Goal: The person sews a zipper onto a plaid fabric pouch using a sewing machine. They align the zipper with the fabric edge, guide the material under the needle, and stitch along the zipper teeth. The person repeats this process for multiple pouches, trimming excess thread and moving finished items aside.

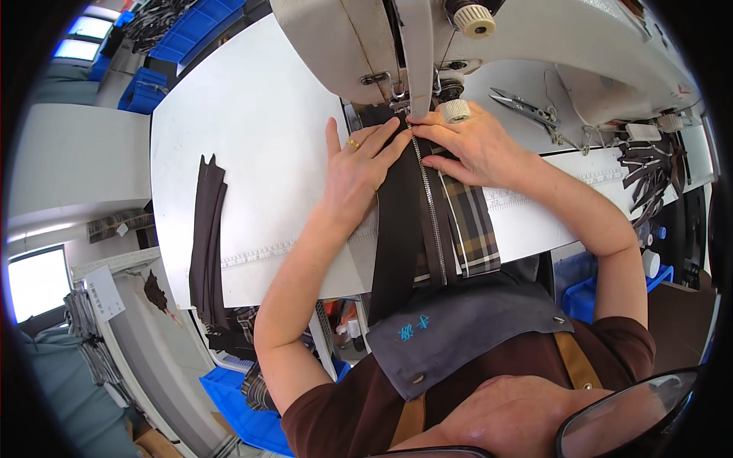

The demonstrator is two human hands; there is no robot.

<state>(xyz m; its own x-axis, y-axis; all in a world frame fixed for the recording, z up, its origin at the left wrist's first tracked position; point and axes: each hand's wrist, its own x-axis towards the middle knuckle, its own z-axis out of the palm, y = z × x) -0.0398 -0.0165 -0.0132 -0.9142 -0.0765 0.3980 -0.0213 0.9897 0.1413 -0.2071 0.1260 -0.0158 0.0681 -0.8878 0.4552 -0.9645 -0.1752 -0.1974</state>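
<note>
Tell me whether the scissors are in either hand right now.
No, the scissors lie on the table right of the sewing machine, while both hands press the zipper fabric.

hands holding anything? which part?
No grasp. Left hand and right hand lie flat on the dark fabric either side of the zipper, pressing it down near the needle.

Both forearms reach toward the sewing machine [397, 46]. The left hand [359, 164] lies flat, fingers spread (a ring on one), just below its needle; the right hand [469, 145] presses beside it, fingertips seemingly curled.
</note>
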